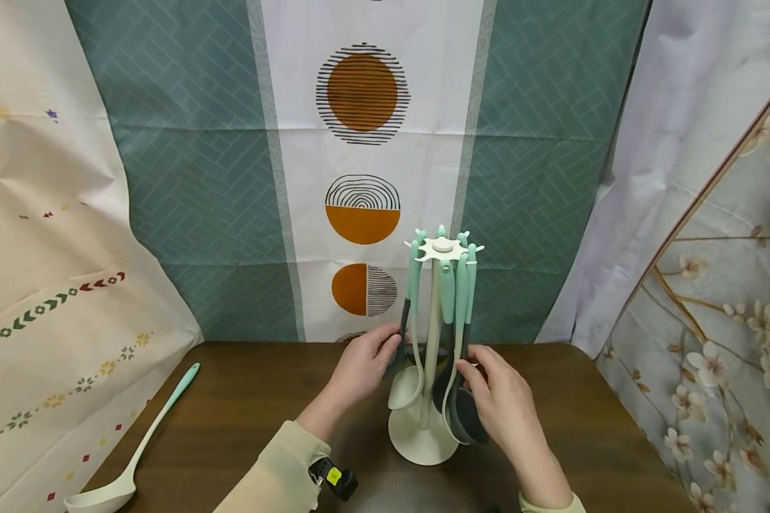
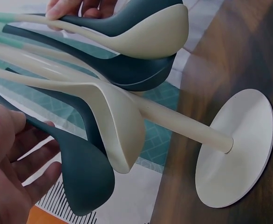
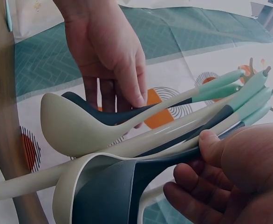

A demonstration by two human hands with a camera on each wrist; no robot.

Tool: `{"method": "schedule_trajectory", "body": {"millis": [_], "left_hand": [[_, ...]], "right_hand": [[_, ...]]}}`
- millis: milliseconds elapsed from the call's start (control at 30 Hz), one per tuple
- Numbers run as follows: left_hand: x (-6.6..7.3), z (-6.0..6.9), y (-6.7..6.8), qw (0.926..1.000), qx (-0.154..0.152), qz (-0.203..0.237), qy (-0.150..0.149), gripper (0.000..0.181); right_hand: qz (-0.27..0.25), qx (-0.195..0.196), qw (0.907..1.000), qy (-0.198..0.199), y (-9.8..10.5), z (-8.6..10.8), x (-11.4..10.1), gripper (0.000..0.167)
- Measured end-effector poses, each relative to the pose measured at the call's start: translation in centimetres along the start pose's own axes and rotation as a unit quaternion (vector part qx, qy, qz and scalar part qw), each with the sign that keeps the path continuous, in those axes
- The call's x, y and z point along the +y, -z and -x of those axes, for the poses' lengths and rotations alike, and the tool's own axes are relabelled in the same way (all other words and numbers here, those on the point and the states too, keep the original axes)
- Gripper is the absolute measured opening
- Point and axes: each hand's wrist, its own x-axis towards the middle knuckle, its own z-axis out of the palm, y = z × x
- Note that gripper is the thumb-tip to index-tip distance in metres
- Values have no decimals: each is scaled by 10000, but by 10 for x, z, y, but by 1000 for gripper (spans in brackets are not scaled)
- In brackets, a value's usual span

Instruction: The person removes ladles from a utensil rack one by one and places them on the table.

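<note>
A utensil stand with a round beige base (image 1: 417,442) and a hooked top ring (image 1: 443,248) holds several hanging ladles and spoons with mint handle ends. At its left side my left hand (image 1: 359,370) pinches the stem of a dark ladle (image 2: 87,172) between thumb and fingers. A beige ladle (image 1: 406,388) hangs beside that one. On the other side, my right hand (image 1: 503,395) grips the stem of another dark ladle (image 3: 108,193), its thumb on top and its fingers curled beneath. A beige utensil nests close against this dark ladle.
A beige ladle (image 1: 104,497) with a mint handle lies on the left of the brown table (image 1: 244,399). Patterned cloth (image 1: 192,178) hangs behind the stand, and floral cloth (image 1: 712,370) hangs at the right. A black wrist device (image 1: 334,477) sits near the left sleeve.
</note>
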Motion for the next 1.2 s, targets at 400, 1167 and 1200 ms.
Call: {"method": "schedule_trajectory", "body": {"millis": [400,1167,1200], "left_hand": [[1,0,-2,9995,105,285,-121,26],[1,-2,9,9993,190,-120,-308,15],[2,-2,9,9994,166,-95,-299,16]], "right_hand": [[-38,-46,9999,-91,0,2,0,8],[-14,-15,10000,-40,-1,-1,-2,9],[-9,-17,10000,-49,-1,-1,-2,9]]}}
